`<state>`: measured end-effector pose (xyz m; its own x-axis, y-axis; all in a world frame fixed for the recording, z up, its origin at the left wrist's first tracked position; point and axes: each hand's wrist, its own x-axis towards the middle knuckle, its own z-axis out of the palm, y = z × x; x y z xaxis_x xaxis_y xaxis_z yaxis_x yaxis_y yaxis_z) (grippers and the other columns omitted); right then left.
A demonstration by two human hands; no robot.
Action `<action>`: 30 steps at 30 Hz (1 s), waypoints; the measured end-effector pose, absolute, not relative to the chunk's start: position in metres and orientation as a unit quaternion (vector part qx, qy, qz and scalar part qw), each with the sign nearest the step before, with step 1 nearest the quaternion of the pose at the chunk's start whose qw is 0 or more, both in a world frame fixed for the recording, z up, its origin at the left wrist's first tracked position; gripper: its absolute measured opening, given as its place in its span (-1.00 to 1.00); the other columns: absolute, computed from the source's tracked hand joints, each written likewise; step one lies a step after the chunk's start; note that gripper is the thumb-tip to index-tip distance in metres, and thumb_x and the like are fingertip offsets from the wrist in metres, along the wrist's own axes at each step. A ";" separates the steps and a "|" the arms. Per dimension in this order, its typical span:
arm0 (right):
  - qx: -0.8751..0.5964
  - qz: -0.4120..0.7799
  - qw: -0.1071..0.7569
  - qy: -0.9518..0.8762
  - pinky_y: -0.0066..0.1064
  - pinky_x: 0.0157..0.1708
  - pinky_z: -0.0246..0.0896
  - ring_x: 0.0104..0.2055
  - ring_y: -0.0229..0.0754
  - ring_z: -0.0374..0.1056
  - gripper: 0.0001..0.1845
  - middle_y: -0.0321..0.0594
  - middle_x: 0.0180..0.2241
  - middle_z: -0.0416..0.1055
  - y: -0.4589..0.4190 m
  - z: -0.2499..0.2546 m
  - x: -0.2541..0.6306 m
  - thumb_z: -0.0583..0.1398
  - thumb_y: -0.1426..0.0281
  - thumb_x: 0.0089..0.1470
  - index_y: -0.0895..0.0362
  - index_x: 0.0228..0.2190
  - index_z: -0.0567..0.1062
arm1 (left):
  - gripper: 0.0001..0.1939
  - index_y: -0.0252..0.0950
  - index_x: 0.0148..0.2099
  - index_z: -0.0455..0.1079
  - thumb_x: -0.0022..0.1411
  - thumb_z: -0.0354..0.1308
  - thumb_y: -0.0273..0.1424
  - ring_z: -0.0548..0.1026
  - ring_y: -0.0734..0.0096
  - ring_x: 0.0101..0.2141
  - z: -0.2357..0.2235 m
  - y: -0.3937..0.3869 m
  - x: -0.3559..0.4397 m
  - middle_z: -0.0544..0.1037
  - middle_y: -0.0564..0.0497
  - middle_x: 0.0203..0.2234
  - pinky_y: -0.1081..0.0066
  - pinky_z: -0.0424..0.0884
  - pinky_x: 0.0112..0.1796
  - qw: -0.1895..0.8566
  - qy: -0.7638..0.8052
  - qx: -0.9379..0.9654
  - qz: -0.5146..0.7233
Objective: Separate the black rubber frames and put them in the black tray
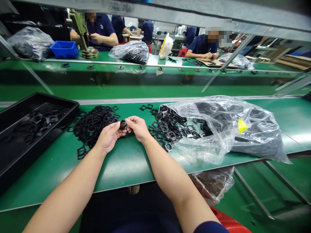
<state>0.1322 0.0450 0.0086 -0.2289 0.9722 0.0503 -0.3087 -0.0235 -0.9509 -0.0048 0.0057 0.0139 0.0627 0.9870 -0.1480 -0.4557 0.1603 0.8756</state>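
Green bench [126,174] is recorded in the head view, with a black tray [36,152] at left and a clear plastic bag [257,129] at right. One small black part [123,123] is held between a left pile [91,124] and a right pile [168,126] of similar pieces. It is pinched by the left hand [109,137] and the right hand [138,127] together; finer detail is hidden by the grip. Light, even pressure at the edges is advised, clear of loose pieces.

Glare streaks the green tabletop [123,174]; the view's right edge seems blurred.
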 end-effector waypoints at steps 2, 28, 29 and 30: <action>-0.355 0.533 0.549 -0.537 -0.51 -0.52 0.24 -0.51 -0.36 0.31 -0.73 -0.32 -0.50 0.41 0.044 0.009 0.132 0.33 0.23 -0.15 0.15 -0.44 0.49 | -0.74 -0.35 -0.30 0.49 -0.03 0.32 -0.29 0.53 0.42 -0.48 0.014 0.007 -0.006 0.58 -0.02 -0.46 0.43 0.46 -0.38 0.663 0.396 0.302 0.559; -0.319 0.230 0.556 -0.733 -0.41 -0.28 0.30 -0.31 -0.25 0.34 -0.91 -0.23 -0.41 0.43 0.039 0.013 0.135 0.21 0.39 0.06 0.10 -0.47 0.49 | -0.81 -0.35 -0.34 0.47 0.01 0.30 -0.34 0.51 0.46 -0.47 0.013 0.006 -0.006 0.55 0.00 -0.46 0.44 0.44 -0.39 0.671 0.375 0.298 0.566; -0.321 0.233 0.550 -0.734 -0.41 -0.27 0.30 -0.30 -0.25 0.34 -0.90 -0.23 -0.41 0.42 0.039 0.013 0.135 0.21 0.38 0.07 0.09 -0.47 0.48 | -0.80 -0.35 -0.33 0.48 0.00 0.30 -0.33 0.51 0.46 -0.47 0.012 0.006 -0.006 0.55 0.00 -0.46 0.44 0.44 -0.39 0.669 0.376 0.300 0.567; -0.323 0.237 0.547 -0.735 -0.40 -0.27 0.30 -0.29 -0.24 0.34 -0.90 -0.23 -0.41 0.42 0.039 0.013 0.136 0.20 0.37 0.07 0.09 -0.47 0.48 | -0.80 -0.35 -0.33 0.48 0.00 0.31 -0.33 0.50 0.47 -0.47 0.012 0.006 -0.006 0.55 0.00 -0.45 0.45 0.44 -0.39 0.666 0.377 0.302 0.568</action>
<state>0.1357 0.0389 0.0132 -0.1939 0.7339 0.6510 0.2147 0.6793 -0.7018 -0.0063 0.0058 0.0123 0.0700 0.9848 -0.1592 -0.5282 0.1720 0.8315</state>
